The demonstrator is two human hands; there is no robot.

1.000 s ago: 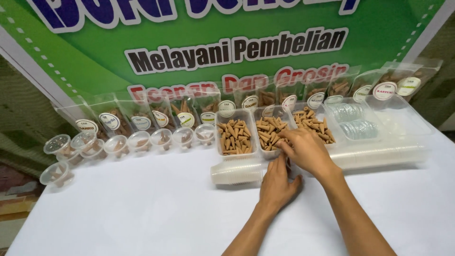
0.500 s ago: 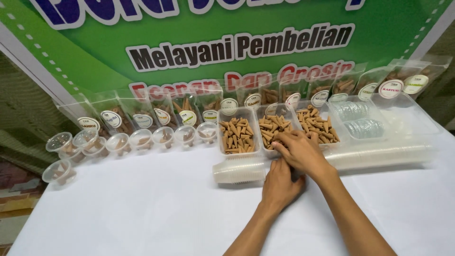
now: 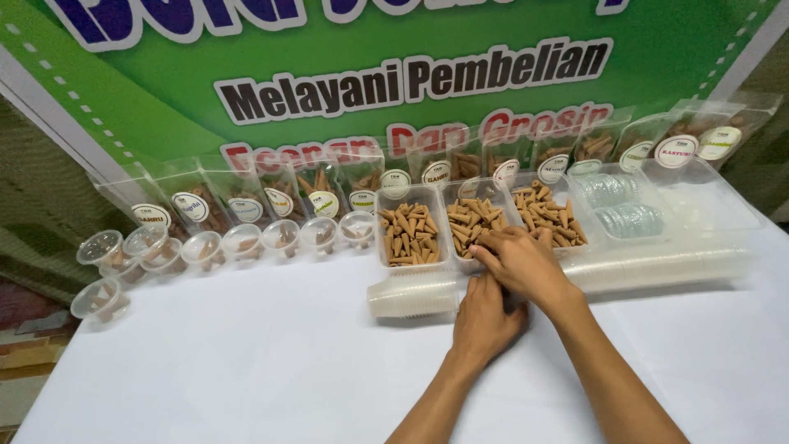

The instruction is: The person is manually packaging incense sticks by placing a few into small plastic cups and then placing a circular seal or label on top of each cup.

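Mostly hidden: left hand (image 3: 485,319) under right hand (image 3: 519,261) at cone tray (image 3: 468,220); grips unreadable.

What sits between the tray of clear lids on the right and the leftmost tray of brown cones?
In the head view, two more trays of cones lie between the lid tray and the leftmost cone tray: a middle tray and a right tray.

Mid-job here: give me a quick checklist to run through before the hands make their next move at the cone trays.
1. Right hand at the front edge of the middle tray of brown cones: ok.
2. Left hand on the white table, tucked under the right: ok.
3. What either grip holds: cannot tell, fingers hidden.
4. Stack of clear cups lying on its side, apart from the hands: ok.
5. Left tray and right tray stocked with cones: ok.
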